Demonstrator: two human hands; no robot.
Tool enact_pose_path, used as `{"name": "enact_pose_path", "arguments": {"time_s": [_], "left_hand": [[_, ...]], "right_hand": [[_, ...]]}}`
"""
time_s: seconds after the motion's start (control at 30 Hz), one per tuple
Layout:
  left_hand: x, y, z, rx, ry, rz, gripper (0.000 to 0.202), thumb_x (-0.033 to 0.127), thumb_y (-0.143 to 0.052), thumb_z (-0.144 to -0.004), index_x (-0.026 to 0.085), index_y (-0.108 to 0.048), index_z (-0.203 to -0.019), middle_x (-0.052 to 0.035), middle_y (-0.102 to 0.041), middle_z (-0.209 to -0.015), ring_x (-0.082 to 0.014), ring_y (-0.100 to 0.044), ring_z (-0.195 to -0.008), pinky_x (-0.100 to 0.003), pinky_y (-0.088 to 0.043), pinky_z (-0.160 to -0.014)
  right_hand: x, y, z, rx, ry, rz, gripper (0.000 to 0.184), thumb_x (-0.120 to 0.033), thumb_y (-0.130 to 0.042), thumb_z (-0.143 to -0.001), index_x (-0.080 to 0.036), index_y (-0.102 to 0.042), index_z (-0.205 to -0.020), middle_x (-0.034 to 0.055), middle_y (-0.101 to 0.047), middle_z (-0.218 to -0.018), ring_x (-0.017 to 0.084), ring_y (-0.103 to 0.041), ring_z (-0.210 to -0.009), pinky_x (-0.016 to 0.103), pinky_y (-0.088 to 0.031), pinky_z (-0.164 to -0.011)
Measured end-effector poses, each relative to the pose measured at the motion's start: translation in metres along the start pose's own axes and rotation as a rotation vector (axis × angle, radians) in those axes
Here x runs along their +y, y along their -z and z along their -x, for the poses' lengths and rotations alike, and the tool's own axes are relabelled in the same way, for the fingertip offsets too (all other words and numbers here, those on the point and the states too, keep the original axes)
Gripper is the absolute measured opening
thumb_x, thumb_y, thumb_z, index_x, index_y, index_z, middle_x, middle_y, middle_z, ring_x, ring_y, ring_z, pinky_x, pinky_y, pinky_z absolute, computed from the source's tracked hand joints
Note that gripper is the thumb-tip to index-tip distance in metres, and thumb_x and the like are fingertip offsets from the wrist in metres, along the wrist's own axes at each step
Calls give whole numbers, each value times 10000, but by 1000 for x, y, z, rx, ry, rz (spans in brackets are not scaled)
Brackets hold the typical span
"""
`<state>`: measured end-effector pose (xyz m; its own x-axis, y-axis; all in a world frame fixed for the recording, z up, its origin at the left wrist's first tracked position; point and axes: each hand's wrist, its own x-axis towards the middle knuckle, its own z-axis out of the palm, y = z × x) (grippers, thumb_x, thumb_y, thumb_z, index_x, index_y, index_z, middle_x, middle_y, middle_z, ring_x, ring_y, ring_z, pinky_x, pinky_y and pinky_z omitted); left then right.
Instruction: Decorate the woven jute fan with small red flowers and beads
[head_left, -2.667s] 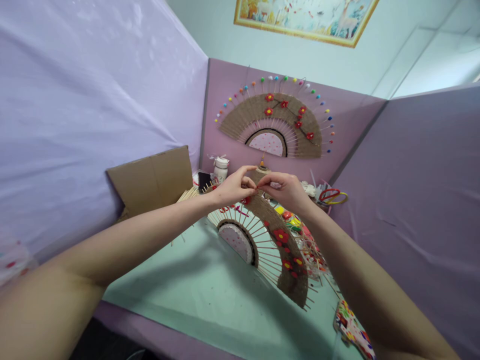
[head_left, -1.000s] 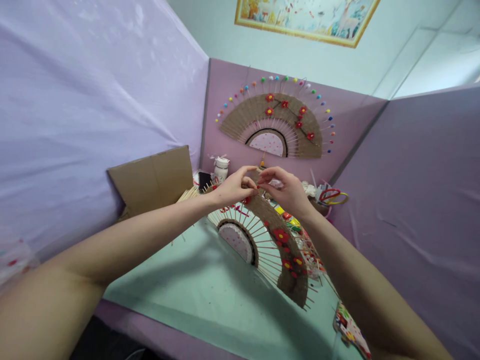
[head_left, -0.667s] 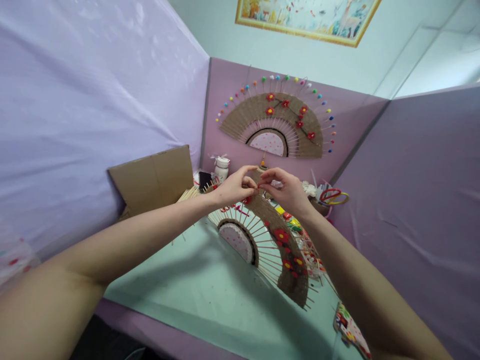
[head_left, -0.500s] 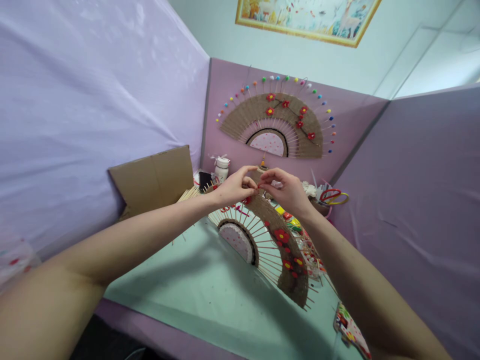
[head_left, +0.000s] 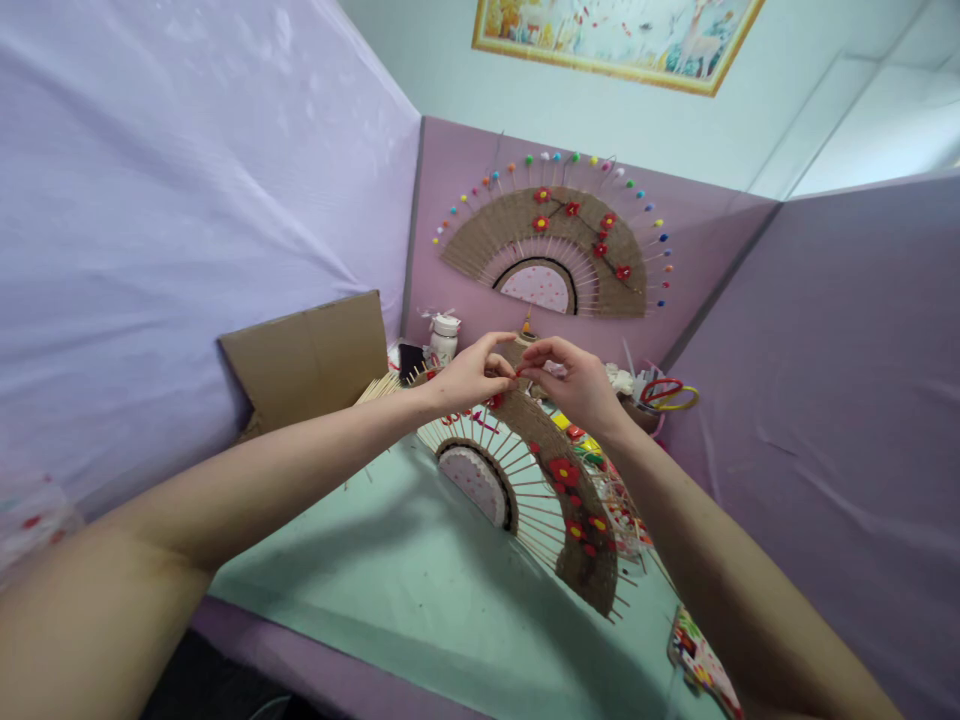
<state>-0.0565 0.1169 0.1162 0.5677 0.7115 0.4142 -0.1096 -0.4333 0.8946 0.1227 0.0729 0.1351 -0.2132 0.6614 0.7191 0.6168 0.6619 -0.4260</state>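
My left hand [head_left: 476, 376] and my right hand [head_left: 576, 383] meet over the top of a twine-woven fan [head_left: 581, 570] on the table. Thumb and fingers of each are pinched together on a small red piece [head_left: 517, 374], mostly covered by the fingertips. Thin sticks spread out from the fan's spotted half-round centre [head_left: 472, 484]. On its brown band sit red flowers with yellow middles, one of them a large flower [head_left: 562, 472]. Part of the fan's upper left is hidden behind my left hand.
A second fan [head_left: 551, 215], ringed with coloured beads, hangs on the pink back panel. Behind the hands stand a white bottle [head_left: 444, 338] and a cup with scissors [head_left: 670, 394]. Cardboard [head_left: 311, 365] leans at the left; bagged craft materials [head_left: 592, 450] lie right of the fan.
Almost nothing differs. My right hand has shifted very slightly to the right, and both hands keep their pinch at the same place above the fan.
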Motion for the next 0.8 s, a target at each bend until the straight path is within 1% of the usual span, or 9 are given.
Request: {"name": "enact_pose_path", "arguments": {"time_s": [0.13,0.47,0.57,0.63,0.7,0.8], "left_hand": [[-1,-1,0,5,4,-7,669,48,-643,-728,134,-385,-1339,9,-676,-764,-111,-613,-684,-235,-455,-645],[2,0,0,-6,10,-30,678,60,-642,-735,125,-375,-1354,19,-658,-741,-117,-601,-684,-238,-442,-638],[1,0,1,5,8,-29,686,70,-647,-735,118,-373,-1362,6,-665,-753,-123,-604,-686,-248,-448,-645],[1,0,1,-11,2,-41,691,78,-639,-740,123,-366,-1373,2,-664,-759,-123,-602,-667,-251,-453,-638],[-1,2,2,-40,-22,-90,689,89,-610,-765,132,-346,-1399,-4,-666,-778,-121,-599,-660,-252,-460,-643],[-5,5,2,-86,-92,-279,677,101,-535,-823,145,-296,-1456,-48,-695,-894,-124,-606,-720,-262,-475,-698]], "right_hand": [[0,0,0,7,-2,-14,126,-262,-647,-784,-234,-641,-907,19,-738,-853,194,-689,-810,343,-524,-816],[-3,-1,-2,-5,1,34,67,-244,-672,-762,-227,-647,-822,5,-724,-797,184,-682,-748,320,-517,-777],[-4,1,-1,-20,4,13,84,-242,-665,-780,-227,-646,-859,11,-731,-832,185,-686,-783,322,-519,-799],[-7,5,-1,0,4,-4,132,-253,-658,-798,-224,-643,-926,27,-733,-902,187,-683,-838,327,-516,-822],[-13,13,1,51,-10,-3,181,-264,-651,-813,-216,-641,-988,44,-722,-965,187,-672,-881,333,-513,-836],[-27,30,13,141,-57,21,190,-278,-649,-825,-204,-640,-1000,53,-711,-982,186,-665,-892,341,-510,-843]]}}
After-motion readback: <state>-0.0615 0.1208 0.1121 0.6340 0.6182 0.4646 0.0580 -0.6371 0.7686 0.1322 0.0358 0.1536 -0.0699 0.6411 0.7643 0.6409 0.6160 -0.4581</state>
